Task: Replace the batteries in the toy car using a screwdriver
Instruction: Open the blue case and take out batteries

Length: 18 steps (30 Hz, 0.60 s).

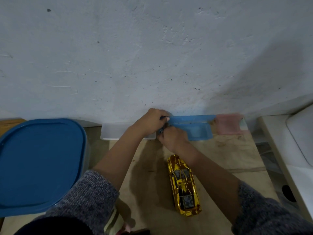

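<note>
Both of the person's hands are close together at the back of the wooden tabletop (228,153), right up against the rough white wall (152,56). They work at the left end of a small blue box (198,132) whose lid (193,118) stands open, leaning back toward the wall. The left hand (151,119) has its fingers curled over the left edge of that lid and grips it. The right hand (172,137) sits just below and in front, knuckles up and fingers curled at the near left corner of the box. Something small and dark shows between the two hands, but I cannot tell what it is or whether the right hand holds it. The gold toy car (183,184) stands on its wheels on the tabletop, nearer the person and untouched, just under the right forearm. A pink box (227,125) sits just to the right of the blue one, and a clear box (116,133) lies to its left, partly behind the left wrist. A big tub with a blue lid (40,163) fills the left side. Grey knitted sleeves (88,197) are pushed up both forearms.
</note>
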Available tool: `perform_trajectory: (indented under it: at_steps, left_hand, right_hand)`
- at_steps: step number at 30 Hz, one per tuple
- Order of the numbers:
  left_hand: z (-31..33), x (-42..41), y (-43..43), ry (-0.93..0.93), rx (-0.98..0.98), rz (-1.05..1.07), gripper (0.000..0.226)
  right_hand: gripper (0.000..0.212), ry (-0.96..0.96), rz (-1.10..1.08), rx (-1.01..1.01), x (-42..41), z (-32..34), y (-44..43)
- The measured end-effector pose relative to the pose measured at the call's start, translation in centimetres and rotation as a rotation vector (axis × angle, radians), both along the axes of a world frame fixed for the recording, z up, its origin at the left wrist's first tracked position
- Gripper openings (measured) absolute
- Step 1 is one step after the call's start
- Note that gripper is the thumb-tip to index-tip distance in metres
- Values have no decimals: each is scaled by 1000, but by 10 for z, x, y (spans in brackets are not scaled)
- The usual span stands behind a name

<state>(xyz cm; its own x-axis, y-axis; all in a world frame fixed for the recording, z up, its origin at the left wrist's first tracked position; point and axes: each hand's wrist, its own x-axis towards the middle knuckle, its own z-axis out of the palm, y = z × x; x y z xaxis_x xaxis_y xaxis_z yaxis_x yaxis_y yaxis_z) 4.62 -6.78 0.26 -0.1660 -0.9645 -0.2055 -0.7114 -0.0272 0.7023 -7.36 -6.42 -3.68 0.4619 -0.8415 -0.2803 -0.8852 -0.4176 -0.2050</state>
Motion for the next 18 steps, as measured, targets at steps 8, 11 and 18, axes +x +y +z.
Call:
perform_trajectory:
  at_steps: [8, 11, 18]
  left_hand:
    - [2, 0, 4, -17, 21, -9, 27]
    - [4, 1, 6, -32, 31, -2, 27]
    - [7, -9, 26, -138, 28, -12, 30]
  right_hand:
    - [25, -23, 85, -263, -24, -3, -5]
    - [23, -142, 69, -456, -40, -4, 0]
    - [37, -413, -193, -220, -103, -15, 39]
